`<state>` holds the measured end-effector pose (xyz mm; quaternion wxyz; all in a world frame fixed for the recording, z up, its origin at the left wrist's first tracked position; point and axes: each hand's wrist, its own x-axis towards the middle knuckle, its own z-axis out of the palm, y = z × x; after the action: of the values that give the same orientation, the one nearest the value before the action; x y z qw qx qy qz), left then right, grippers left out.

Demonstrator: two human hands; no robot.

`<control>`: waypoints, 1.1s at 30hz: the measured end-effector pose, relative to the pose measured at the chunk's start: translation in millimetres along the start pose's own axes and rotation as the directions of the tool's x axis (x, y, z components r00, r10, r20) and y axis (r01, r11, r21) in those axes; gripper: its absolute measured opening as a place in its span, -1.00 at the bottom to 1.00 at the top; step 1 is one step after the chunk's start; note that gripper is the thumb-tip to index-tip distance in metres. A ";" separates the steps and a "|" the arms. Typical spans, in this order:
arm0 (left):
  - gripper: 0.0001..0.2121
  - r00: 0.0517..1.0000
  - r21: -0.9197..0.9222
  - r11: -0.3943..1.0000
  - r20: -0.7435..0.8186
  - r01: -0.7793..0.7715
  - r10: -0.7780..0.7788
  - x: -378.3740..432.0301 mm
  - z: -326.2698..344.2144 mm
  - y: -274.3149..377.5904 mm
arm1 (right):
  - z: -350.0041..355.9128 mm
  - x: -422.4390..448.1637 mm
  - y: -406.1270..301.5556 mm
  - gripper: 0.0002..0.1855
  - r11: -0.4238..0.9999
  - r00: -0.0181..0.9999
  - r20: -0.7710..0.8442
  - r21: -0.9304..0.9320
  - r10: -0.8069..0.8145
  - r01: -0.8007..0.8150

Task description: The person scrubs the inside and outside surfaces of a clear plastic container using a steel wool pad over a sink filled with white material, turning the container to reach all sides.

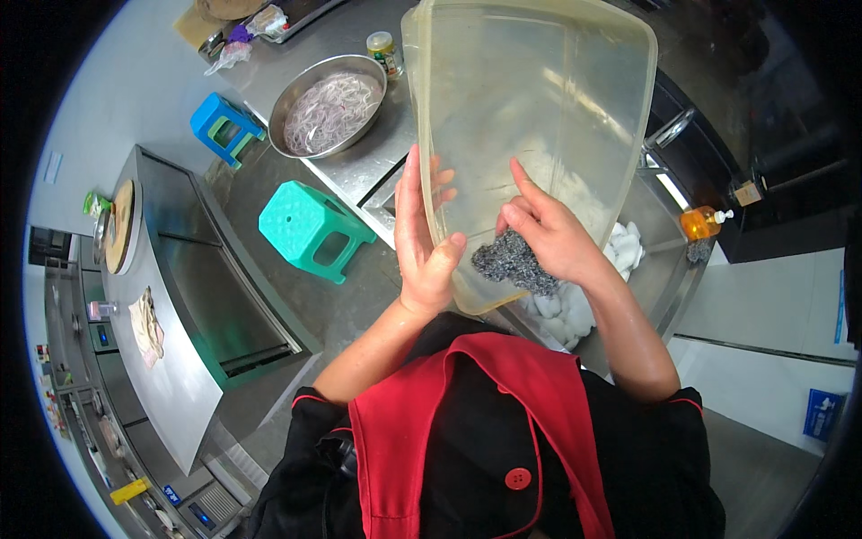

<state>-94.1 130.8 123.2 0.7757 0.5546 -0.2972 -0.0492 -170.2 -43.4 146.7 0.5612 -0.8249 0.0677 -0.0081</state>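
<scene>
A large translucent plastic tub is tilted up in front of me, its inside turned my way. My left hand grips its left rim, thumb on the near side and fingertips seen through the plastic wall. In my right hand is a grey steel wool scourer, held within the tub near its lower end. The right index finger points up and away from the scourer. Below and behind the tub lie several white, rounded pieces in a stainless steel sink; what they are I cannot tell.
A metal bowl of pale shredded strands in liquid and a jar stand on the steel counter. A green stool and a blue stool are on the floor. A faucet and an orange pump bottle flank the sink.
</scene>
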 end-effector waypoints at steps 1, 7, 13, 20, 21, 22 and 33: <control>-0.01 1.000 -0.010 1.000 -0.005 0.004 -0.004 0.6 1.2 2.0 | -3.0 -0.9 2.7 -0.23 1.000 0.999 -0.041 0.031 0.003 -0.002; -0.02 0.999 0.088 0.995 0.019 -0.046 0.044 -1.3 -2.8 -0.7 | -23.4 -1.2 6.9 -0.37 0.984 0.993 -0.115 0.180 0.010 0.011; -0.05 0.945 0.492 0.807 0.188 -0.325 0.266 0.7 -17.3 -17.7 | -82.2 -20.5 -36.3 -0.15 0.756 0.993 -0.062 0.645 -0.097 0.114; 0.00 0.905 0.536 0.736 0.330 -0.414 0.269 -2.7 -17.6 -33.6 | -90.0 -10.9 -41.3 -0.57 0.330 0.957 -0.219 0.932 0.193 0.147; 0.02 0.902 0.543 0.727 0.333 -0.421 0.274 -1.9 -19.7 -35.7 | -86.6 -12.4 -41.2 -0.56 0.349 0.954 -0.224 0.926 0.198 0.145; 0.00 0.909 0.601 0.690 0.347 -0.404 0.230 1.2 -23.6 -37.2 | -81.2 -14.4 -42.0 -0.56 0.368 0.952 -0.228 0.919 0.203 0.142; -0.40 0.674 -0.205 0.657 0.403 0.726 -0.620 -9.8 -25.3 -38.8 | -40.0 -14.9 -1.6 -0.49 0.567 0.953 -0.303 0.781 -0.018 0.260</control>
<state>-79.3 141.0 79.4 0.7312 0.4646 -0.1670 -0.4708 -188.4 -77.9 163.9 0.8598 -0.4693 0.0639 -0.1911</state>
